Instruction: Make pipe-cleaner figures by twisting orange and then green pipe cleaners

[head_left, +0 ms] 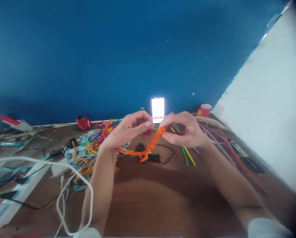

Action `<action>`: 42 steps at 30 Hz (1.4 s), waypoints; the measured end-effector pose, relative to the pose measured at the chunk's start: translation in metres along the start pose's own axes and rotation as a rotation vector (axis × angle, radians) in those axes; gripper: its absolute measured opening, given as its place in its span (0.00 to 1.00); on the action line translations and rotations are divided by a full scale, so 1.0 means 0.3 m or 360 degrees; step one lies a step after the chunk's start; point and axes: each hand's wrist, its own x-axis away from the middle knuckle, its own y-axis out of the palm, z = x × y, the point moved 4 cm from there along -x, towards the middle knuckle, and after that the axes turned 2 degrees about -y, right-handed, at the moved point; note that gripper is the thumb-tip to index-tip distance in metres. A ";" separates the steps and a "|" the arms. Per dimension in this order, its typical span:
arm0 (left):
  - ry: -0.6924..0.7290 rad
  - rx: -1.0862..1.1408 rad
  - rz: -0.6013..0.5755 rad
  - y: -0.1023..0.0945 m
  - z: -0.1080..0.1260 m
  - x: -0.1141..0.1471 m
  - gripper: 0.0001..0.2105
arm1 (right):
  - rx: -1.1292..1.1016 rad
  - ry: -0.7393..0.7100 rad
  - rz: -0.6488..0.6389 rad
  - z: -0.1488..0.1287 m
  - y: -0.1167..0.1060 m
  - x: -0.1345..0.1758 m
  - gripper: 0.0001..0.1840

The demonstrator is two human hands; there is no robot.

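Two hands, left hand and right hand, pinch closed on a coiled orange pipe cleaner above a brown table, near a lit phone.

left hand: raised, fingers pinched | right hand: raised, fingers pinched | forearms converge, fingertips nearly meeting

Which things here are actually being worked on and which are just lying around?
In hand:
- orange pipe cleaner, coiled, held between left hand and right hand
- heap of coloured pipe cleaners beside the left hand

Lying about:
- lit phone against the wall
- red paper cup
- white cable
- black cable
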 end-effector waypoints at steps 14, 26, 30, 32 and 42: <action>0.0578 -0.1433 0.0531 0.080 0.069 0.024 0.05 | -0.0006 0.0439 0.0431 0.030 -0.017 0.000 0.07; 0.0613 -0.1628 0.0821 0.131 0.041 0.011 0.07 | -0.0166 0.0546 0.0443 0.005 0.013 -0.005 0.14; 0.0481 -0.1263 0.0748 0.109 0.043 0.010 0.06 | -0.0019 0.0510 0.0255 0.011 0.006 -0.002 0.13; 0.0407 -0.1091 0.0688 0.102 0.047 0.011 0.06 | 0.0060 0.0465 0.0131 0.010 -0.003 -0.001 0.12; 0.0093 -0.0269 0.0129 0.096 0.033 -0.004 0.10 | 0.0191 0.0187 0.0016 0.000 -0.056 0.001 0.14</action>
